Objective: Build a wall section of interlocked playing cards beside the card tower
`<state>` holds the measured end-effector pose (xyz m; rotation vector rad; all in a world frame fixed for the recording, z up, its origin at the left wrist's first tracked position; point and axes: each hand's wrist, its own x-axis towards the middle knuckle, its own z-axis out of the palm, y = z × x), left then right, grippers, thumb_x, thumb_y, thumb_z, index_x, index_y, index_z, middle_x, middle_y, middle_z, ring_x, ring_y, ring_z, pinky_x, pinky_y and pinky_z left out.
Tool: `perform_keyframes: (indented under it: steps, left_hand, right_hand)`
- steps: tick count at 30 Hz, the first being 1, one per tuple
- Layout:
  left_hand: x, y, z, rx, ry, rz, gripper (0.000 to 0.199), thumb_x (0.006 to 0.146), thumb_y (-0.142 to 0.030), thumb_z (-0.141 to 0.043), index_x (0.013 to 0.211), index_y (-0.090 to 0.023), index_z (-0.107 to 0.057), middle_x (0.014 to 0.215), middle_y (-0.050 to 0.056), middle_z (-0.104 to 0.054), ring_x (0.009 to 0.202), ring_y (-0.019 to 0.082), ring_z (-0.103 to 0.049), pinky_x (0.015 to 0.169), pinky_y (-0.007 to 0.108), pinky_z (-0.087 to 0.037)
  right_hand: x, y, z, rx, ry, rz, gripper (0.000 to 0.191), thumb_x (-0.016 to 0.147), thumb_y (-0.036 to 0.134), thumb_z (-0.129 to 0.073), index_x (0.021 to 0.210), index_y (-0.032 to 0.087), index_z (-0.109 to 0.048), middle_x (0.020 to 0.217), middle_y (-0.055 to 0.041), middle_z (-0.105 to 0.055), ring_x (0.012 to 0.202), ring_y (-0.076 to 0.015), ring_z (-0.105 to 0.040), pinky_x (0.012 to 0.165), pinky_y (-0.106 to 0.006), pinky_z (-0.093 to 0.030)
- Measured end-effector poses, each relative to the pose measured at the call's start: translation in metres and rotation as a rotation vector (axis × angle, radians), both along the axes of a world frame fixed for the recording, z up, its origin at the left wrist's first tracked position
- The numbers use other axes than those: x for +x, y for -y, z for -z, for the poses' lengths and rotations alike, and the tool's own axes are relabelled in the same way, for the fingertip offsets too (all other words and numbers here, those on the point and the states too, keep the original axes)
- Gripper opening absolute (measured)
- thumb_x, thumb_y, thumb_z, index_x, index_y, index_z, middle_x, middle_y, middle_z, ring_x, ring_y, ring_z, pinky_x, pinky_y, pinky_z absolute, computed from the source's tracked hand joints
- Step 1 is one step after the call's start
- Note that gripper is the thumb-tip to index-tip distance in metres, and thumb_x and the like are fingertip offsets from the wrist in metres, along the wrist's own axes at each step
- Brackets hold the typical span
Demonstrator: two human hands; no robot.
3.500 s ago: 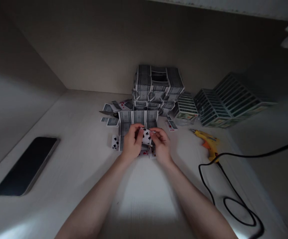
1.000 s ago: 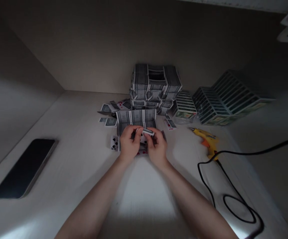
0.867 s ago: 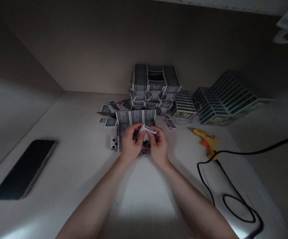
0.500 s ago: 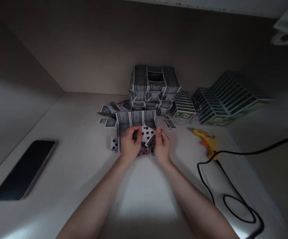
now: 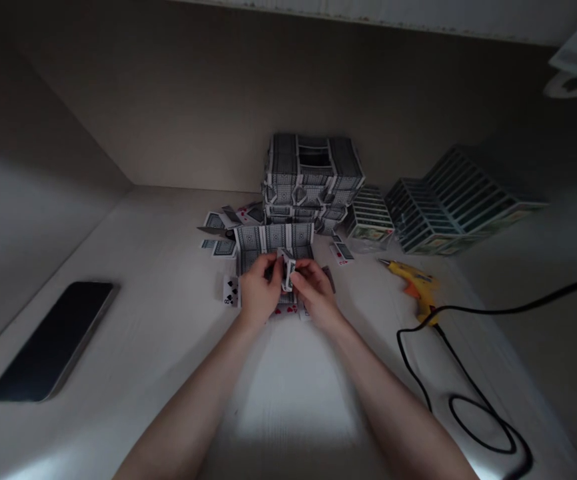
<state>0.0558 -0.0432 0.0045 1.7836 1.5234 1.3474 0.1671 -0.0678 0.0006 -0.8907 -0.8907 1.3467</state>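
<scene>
white folded card (image 5: 290, 272) is sitting between left hand (image 5: 261, 287) and right hand (image 5: 318, 290), long side running across the line joining them; both are pinching it, nearly closed, neither being nearer.

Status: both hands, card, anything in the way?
Left hand and right hand both gripping folded card. Patterned card panels behind it. Glue gun off right, apart from both hands.
</scene>
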Motion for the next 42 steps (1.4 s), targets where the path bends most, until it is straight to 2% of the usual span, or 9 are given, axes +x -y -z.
perform_keyframes:
  steps: [3, 6, 8, 10, 14, 20, 31, 37, 42]
  left_hand:
    - [-0.002, 0.0, -0.002, 0.101, -0.056, 0.031, 0.016, 0.078, -0.018, -0.052, 0.092, -0.019, -0.059, 0.093, 0.005, -0.067, 0.089, 0.018, -0.062, 0.079, 0.032, -0.049]
    - [-0.003, 0.001, -0.005, 0.219, -0.076, 0.071, 0.036, 0.075, -0.012, -0.052, 0.111, -0.018, -0.052, 0.117, 0.009, -0.059, 0.111, 0.019, -0.053, 0.094, 0.035, -0.043]
    - [-0.005, 0.002, -0.007, 0.255, -0.083, 0.076, 0.049, 0.073, -0.01, -0.054, 0.12, -0.019, -0.046, 0.123, 0.01, -0.054, 0.114, 0.02, -0.051, 0.096, 0.036, -0.042]
    - [-0.006, 0.003, -0.007, 0.274, -0.099, 0.115, 0.05, 0.073, -0.008, -0.053, 0.121, -0.02, -0.046, 0.119, 0.008, -0.057, 0.11, 0.019, -0.054, 0.093, 0.036, -0.044]
    - [-0.007, 0.001, -0.008, 0.33, -0.086, 0.196, 0.033, 0.079, -0.007, -0.046, 0.104, -0.022, -0.058, 0.106, 0.003, -0.065, 0.104, 0.016, -0.057, 0.092, 0.034, -0.046]
    - [-0.006, 0.002, -0.01, 0.343, -0.067, 0.106, 0.021, 0.08, -0.012, -0.05, 0.094, -0.021, -0.063, 0.094, 0.002, -0.068, 0.093, 0.015, -0.061, 0.085, 0.034, -0.049]
    - [-0.005, 0.003, -0.013, 0.377, -0.132, 0.0, 0.01, 0.077, -0.016, -0.054, 0.084, -0.019, -0.061, 0.082, 0.002, -0.067, 0.083, 0.016, -0.06, 0.078, 0.031, -0.047]
    - [-0.008, 0.0, -0.006, 0.171, -0.118, -0.149, 0.01, 0.076, -0.024, -0.054, 0.082, -0.017, -0.059, 0.073, 0.002, -0.064, 0.068, 0.013, -0.059, 0.066, 0.026, -0.047]
    - [-0.009, -0.003, -0.004, 0.023, -0.021, -0.203, 0.014, 0.077, -0.029, -0.053, 0.081, -0.017, -0.059, 0.069, 0.0, -0.062, 0.056, 0.01, -0.057, 0.056, 0.021, -0.045]
  right_hand:
    - [0.0, 0.0, -0.002, -0.037, -0.001, 0.005, 0.032, 0.064, 0.038, -0.071, 0.086, 0.023, -0.054, 0.082, 0.0014, -0.058, 0.061, -0.0096, -0.054, 0.053, -0.023, -0.047]
    - [-0.001, 0.0, -0.005, -0.069, 0.009, 0.007, 0.038, 0.06, 0.035, -0.074, 0.091, 0.023, -0.057, 0.09, -0.0004, -0.06, 0.067, -0.01, -0.055, 0.05, -0.02, -0.045]
    - [-0.001, 0.0, -0.008, -0.09, 0.034, 0.001, 0.04, 0.059, 0.034, -0.075, 0.094, 0.023, -0.059, 0.091, -0.0011, -0.06, 0.067, -0.0096, -0.055, 0.05, -0.019, -0.044]
    - [-0.001, 0.001, -0.01, -0.112, 0.064, -0.002, 0.041, 0.059, 0.035, -0.074, 0.096, 0.022, -0.061, 0.087, -0.0007, -0.06, 0.063, -0.0087, -0.053, 0.048, -0.018, -0.043]
    - [-0.002, 0.003, -0.011, -0.112, 0.1, -0.009, 0.041, 0.061, 0.037, -0.072, 0.099, 0.022, -0.062, 0.069, 0.0033, -0.057, 0.049, -0.0058, -0.046, 0.041, -0.017, -0.037]
    - [-0.004, 0.005, -0.009, -0.097, 0.074, -0.04, 0.036, 0.068, 0.044, -0.065, 0.094, 0.019, -0.063, 0.053, 0.0068, -0.049, 0.039, -0.0045, -0.039, 0.034, -0.017, -0.032]
    - [-0.002, 0.004, -0.006, -0.118, 0.026, 0.033, 0.034, 0.068, 0.044, -0.065, 0.092, 0.019, -0.062, 0.058, 0.0061, -0.053, 0.038, -0.0044, -0.041, 0.032, -0.017, -0.033]
    - [-0.003, -0.001, -0.005, -0.146, -0.222, 0.048, 0.031, 0.07, 0.049, -0.062, 0.072, 0.019, -0.056, 0.056, 0.0047, -0.054, 0.041, -0.0079, -0.05, 0.036, -0.019, -0.041]
    - [-0.001, -0.002, -0.011, -0.172, -0.339, 0.012, 0.036, 0.07, 0.054, -0.06, 0.076, 0.018, -0.059, 0.061, 0.0001, -0.061, 0.055, -0.0148, -0.061, 0.048, -0.026, -0.051]
